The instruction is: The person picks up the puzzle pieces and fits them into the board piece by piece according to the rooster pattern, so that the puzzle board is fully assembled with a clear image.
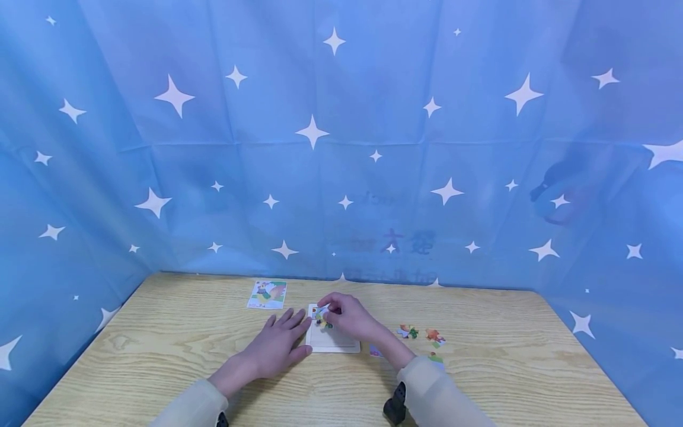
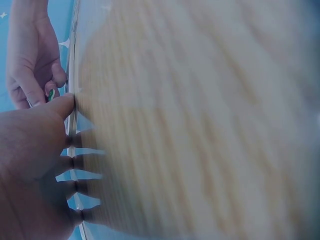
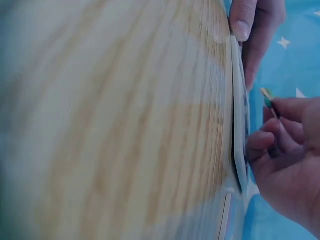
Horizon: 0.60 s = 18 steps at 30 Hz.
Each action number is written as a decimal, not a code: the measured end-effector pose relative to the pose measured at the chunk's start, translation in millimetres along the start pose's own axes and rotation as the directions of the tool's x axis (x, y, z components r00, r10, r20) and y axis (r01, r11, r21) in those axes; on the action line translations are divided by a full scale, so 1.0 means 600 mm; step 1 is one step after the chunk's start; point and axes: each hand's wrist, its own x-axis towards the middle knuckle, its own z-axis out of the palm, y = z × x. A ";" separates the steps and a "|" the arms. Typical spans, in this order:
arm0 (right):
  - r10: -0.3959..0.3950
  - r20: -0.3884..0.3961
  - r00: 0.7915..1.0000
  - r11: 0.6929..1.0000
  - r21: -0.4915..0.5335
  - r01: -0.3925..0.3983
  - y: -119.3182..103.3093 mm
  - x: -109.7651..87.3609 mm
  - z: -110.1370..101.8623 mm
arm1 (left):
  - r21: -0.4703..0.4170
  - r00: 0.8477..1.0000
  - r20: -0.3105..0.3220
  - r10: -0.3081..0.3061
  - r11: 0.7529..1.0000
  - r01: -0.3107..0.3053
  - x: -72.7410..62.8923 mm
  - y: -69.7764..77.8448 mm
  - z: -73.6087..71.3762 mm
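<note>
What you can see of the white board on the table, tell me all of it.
The white board is thin and roughly square, with a narrow border; its material is unclear, perhaps card. It lies flat on the wooden table. The left hand touches its left edge; the right hand, pinching a puzzle piece, hides part of its far side.

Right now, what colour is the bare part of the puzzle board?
The puzzle board is white there, showing best in the head view.
</note>
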 end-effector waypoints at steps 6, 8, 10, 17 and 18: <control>-0.024 0.006 1.000 0.999 -0.044 0.024 0.001 0.004 0.003 | 0.003 1.000 -0.005 0.004 1.000 -0.004 0.001 -0.001 0.001; -0.040 0.012 0.999 0.997 -0.069 0.041 0.001 0.005 0.003 | 0.005 1.000 -0.008 0.005 1.000 -0.005 0.001 -0.001 0.002; -0.052 0.020 0.998 0.995 -0.089 0.054 0.001 0.005 0.003 | 0.007 1.000 -0.009 0.004 1.000 -0.004 0.001 -0.001 0.002; -0.084 0.043 0.996 0.986 -0.144 0.089 -0.006 0.010 0.006 | 0.006 1.000 -0.006 0.001 1.000 -0.001 0.000 -0.001 0.001; -0.089 0.049 0.995 0.983 -0.156 0.095 -0.007 0.010 0.006 | 0.004 1.000 -0.006 0.001 1.000 -0.001 0.000 -0.001 0.001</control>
